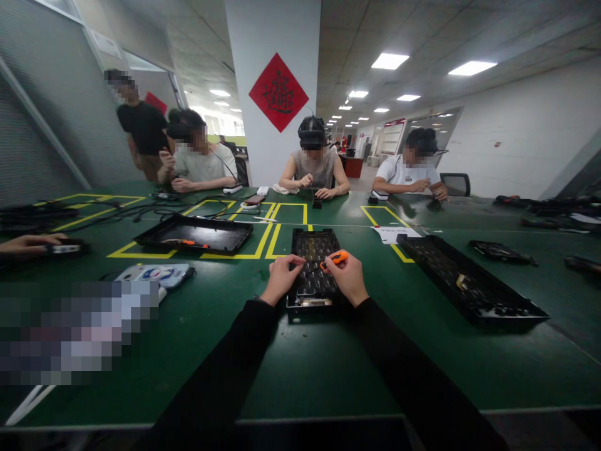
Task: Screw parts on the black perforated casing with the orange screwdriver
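Close tool work seems in hand; the right hand (350, 279) grips an orange-and-black handheld tool (339, 257) over the black rectangular casing (312, 241) on the green bench (300, 376); whether the left hand (280, 279) grips anything, I cannot tell; the next move likely calls for steadiness.

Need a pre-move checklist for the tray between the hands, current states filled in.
1. Right hand gripping orange tool: ok
2. Left hand at tray: ok
3. Left fingertips holding a part: cannot tell, too small
4. Tool tip touching the right spot: cannot tell, too small
5. Tray resting on table: ok
6. Co-worker's hand away from tray: ok
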The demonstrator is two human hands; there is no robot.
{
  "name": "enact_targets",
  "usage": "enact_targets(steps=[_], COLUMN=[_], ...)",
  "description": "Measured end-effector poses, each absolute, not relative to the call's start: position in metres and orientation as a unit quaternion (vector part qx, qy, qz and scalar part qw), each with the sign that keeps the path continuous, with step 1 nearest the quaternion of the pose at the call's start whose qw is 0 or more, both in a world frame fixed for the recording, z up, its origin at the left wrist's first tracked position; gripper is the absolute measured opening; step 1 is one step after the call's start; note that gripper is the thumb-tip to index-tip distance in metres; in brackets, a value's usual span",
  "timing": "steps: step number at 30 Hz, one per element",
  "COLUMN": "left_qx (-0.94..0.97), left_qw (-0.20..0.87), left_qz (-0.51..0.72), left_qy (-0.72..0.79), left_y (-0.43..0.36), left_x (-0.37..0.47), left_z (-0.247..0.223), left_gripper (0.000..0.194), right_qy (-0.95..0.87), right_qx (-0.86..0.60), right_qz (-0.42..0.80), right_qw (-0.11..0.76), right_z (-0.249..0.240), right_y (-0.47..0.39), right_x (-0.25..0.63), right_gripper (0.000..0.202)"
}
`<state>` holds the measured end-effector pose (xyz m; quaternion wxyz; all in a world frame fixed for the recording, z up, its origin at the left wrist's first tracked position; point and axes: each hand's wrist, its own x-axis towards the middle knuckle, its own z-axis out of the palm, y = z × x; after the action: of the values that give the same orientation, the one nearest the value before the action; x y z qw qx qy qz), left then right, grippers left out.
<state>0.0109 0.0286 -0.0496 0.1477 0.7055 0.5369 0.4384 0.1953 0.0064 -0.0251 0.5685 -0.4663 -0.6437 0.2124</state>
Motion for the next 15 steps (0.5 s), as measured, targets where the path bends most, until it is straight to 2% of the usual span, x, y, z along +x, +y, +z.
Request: enact_targets(steps=[8,15], left_qx=[0.725,0.769], left_qw=[0.117,0.074], left_qz=[0.404,0.337], left_qy=[0.545,0.538], left_y=[0.0292,0.0257], left_x=[0.0103,0.0093], left_z=[-0.0489,-0.0432], left_gripper=[0.017,0.033], right_qy=[-0.615,-0.570], right_qx=[-0.468,-0.450], right_qz=[0.236,0.259], right_qw=[0.589,0.637], right_z=[-0.0237,-0.0206], right_y=[0.0063,0.0042], right_x=[0.1960,0.1953], right_gripper=[0.021,0.022])
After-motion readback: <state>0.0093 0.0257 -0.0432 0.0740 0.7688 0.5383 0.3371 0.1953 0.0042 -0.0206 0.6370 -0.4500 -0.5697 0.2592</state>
